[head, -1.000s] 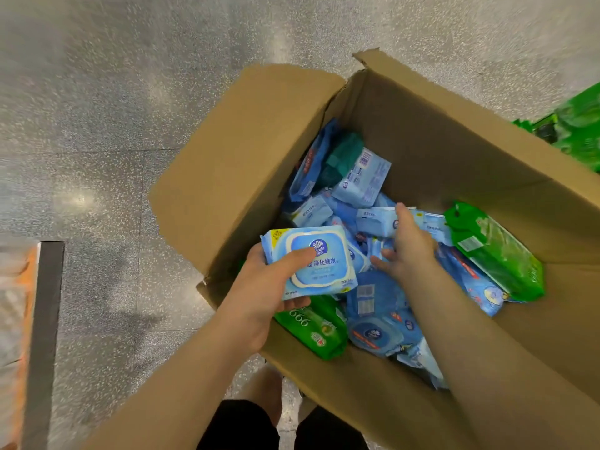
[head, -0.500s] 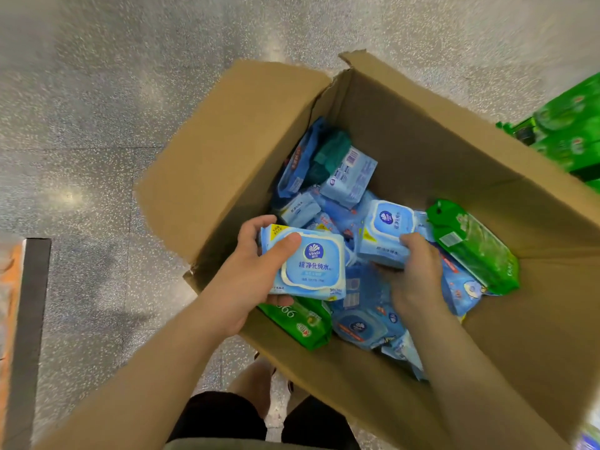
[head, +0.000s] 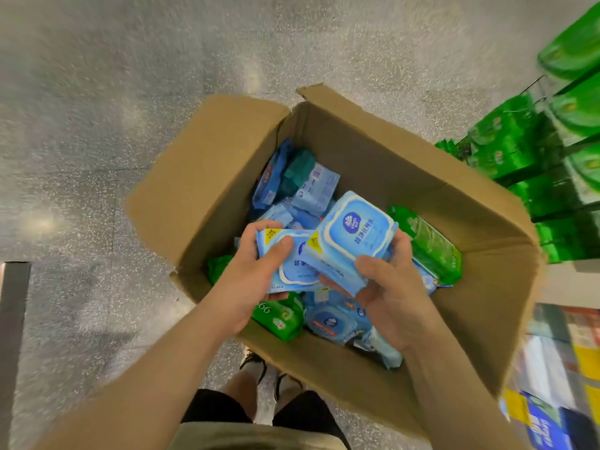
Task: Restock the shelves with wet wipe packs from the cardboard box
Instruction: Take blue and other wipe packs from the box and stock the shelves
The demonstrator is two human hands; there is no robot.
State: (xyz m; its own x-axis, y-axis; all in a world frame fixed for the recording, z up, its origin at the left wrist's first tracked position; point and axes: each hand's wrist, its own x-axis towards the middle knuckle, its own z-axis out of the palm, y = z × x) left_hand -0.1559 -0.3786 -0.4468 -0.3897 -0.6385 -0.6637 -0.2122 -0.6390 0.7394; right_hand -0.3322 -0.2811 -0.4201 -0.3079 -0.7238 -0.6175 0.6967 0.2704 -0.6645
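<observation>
Blue and soft-sided, two rectangular plastic wet wipe packs are up out of the open brown cardboard box (head: 373,164), one in each of the hands. The left hand (head: 250,287) grips the lower blue wipe pack (head: 292,271) with its thumb laid across the printed face and fingers curled round the far edge; the right hand (head: 386,287) holds the upper blue wipe pack (head: 354,235) from beneath, thumb pressing the near edge. This pack is tilted and overlaps the other, so the hands are close together above the box's middle. The step in hand looks like gathering stock: packs are picked but not yet shelved. Next, I judge, both packs must be squared into one stack or carried separately to the shelf of green packs (head: 568,125) at the right, which is blurred. The film wrappers look glossy and slippery, with a raised white-bordered oval lid on top, and they should give a little under a squeeze, so a firm grip seems wise. Below, more loose blue wipe packs (head: 331,319) lie jumbled in the box with a long green wipe pack (head: 431,248) against the right side and a small green wipe pack (head: 282,319) at the near wall. Matte corrugated flaps stand open over the speckled grey floor (head: 97,125).
</observation>
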